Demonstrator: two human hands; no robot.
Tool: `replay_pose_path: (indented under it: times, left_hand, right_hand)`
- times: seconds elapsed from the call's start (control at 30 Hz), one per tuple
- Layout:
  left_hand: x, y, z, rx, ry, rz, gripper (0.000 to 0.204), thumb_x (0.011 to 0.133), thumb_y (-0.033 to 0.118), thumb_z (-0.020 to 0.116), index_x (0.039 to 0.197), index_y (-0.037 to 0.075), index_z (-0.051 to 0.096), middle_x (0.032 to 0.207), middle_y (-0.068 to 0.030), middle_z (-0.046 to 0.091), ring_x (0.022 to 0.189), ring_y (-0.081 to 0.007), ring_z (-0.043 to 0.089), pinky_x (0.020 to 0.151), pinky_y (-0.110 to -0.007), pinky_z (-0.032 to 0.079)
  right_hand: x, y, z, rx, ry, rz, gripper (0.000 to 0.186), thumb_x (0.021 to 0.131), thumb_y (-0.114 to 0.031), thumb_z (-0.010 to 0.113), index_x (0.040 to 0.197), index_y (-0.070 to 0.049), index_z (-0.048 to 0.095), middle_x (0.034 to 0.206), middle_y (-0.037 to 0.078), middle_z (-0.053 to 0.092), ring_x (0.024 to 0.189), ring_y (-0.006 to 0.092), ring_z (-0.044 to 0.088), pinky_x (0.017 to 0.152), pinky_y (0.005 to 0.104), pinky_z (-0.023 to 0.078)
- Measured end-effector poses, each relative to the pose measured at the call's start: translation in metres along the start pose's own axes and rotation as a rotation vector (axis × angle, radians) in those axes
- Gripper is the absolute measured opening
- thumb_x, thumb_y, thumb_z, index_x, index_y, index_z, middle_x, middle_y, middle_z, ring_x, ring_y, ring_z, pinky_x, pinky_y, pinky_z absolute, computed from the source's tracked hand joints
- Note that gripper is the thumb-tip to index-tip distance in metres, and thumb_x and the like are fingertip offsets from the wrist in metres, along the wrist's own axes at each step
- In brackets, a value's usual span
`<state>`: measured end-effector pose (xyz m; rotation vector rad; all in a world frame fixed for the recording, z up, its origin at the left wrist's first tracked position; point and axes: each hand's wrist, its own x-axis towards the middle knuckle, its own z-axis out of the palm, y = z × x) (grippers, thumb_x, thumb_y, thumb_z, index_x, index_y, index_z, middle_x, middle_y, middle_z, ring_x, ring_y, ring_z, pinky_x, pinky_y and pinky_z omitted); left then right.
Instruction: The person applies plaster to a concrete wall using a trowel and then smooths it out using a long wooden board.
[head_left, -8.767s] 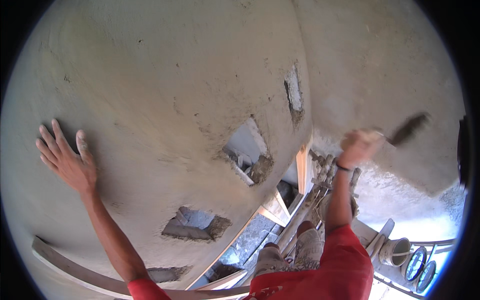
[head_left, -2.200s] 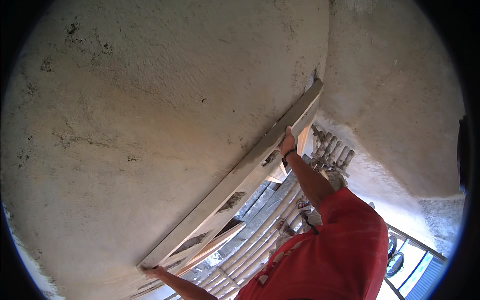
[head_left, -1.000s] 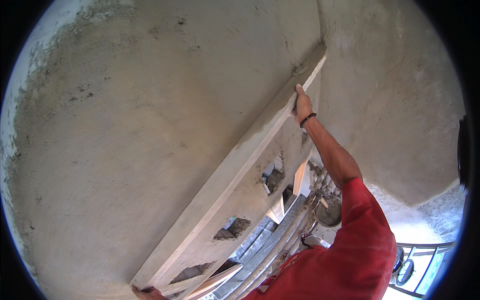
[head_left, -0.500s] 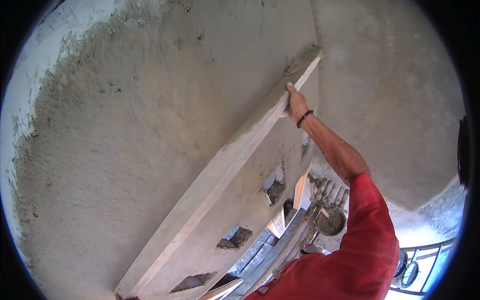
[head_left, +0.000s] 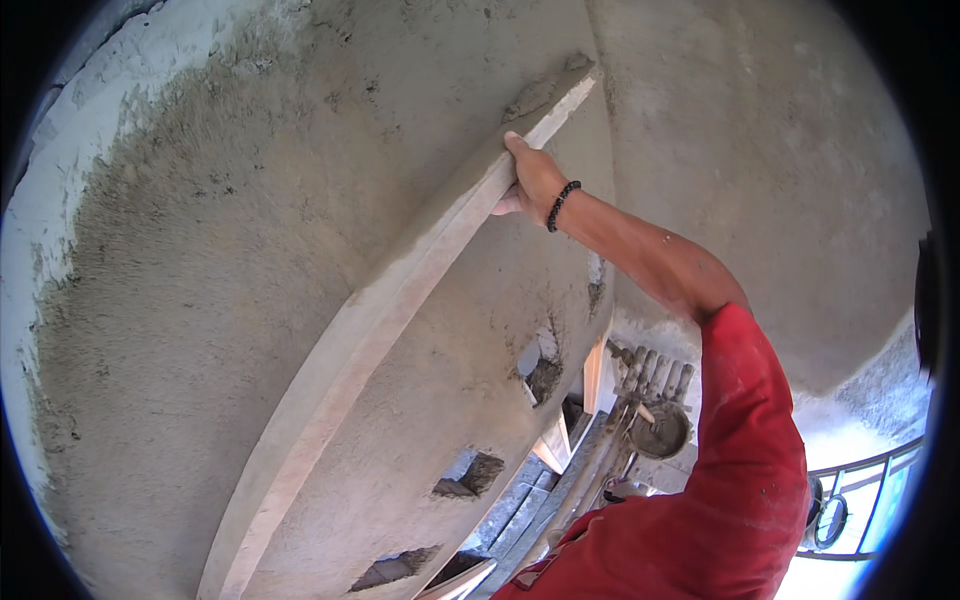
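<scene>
My right hand (head_left: 535,182) grips a long, pale wooden straightedge (head_left: 345,350) near its upper end, thumb over the upper edge and fingers curled beneath. The straightedge slants from upper right to lower left against a wall of grey, wet-looking plaster (head_left: 230,260). Mortar (head_left: 535,95) clings along its upper side near the top end. A black bead bracelet (head_left: 563,205) circles my right wrist, and a red sleeve covers the upper arm. The lower end of the straightedge reaches the bottom of the picture, where my left hand is out of sight.
Several rough openings, one a square hole (head_left: 470,474), break the plaster below the straightedge. A round pan of mortar (head_left: 660,432) with a handled tool in it stands lower down. An adjoining plastered wall (head_left: 760,180) rises at right, and a metal railing (head_left: 860,465) shows at lower right.
My right hand and the straightedge's upper end have shifted left and slightly up. Its lower end has moved left too. The bit of my left hand at the bottom edge has gone from view.
</scene>
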<state>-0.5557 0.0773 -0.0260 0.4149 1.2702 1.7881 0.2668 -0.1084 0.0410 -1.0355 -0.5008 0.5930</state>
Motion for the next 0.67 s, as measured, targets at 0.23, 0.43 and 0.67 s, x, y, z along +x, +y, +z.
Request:
replay_pose_path:
  times: [0.23,0.43,0.67]
  left_hand:
    - [0.084,0.018,-0.055,0.462,-0.124,0.264,0.045,0.077,0.023,0.064,0.115,0.002,0.050,0.115,-0.0101,0.057,0.102,-0.0212,0.055,0.089,-0.032,0.046]
    - [0.086,0.032,-0.055,-0.007,-0.060,0.055,0.049,0.076,0.026,0.065,0.115,0.001,0.050,0.117,-0.0104,0.055,0.104,-0.0209,0.055,0.088,-0.031,0.047]
    - [0.175,0.049,-0.113,1.003,-0.086,0.774,0.050,0.080,0.035,0.055,0.117,0.002,0.049,0.115,-0.0079,0.057,0.106,-0.0184,0.053,0.090,-0.032,0.044]
  right_hand:
    - [-0.011,-0.016,0.033,0.029,-0.075,-0.027,0.056,0.093,-0.038,0.035,0.124,0.008,0.033,0.121,0.022,0.045,0.092,0.0270,0.060,0.066,0.0376,0.059]
    - [-0.032,-0.028,0.068,0.062,-0.063,-0.039,0.060,0.091,-0.037,0.042,0.126,0.011,0.030,0.127,0.025,0.036,0.092,0.0378,0.058,0.060,0.0357,0.060]
    - [-0.080,-0.048,0.116,0.096,0.004,0.004,0.056,0.088,-0.029,0.051,0.118,0.015,0.034,0.120,0.025,0.042,0.097,0.0327,0.056,0.066,0.0410,0.059]
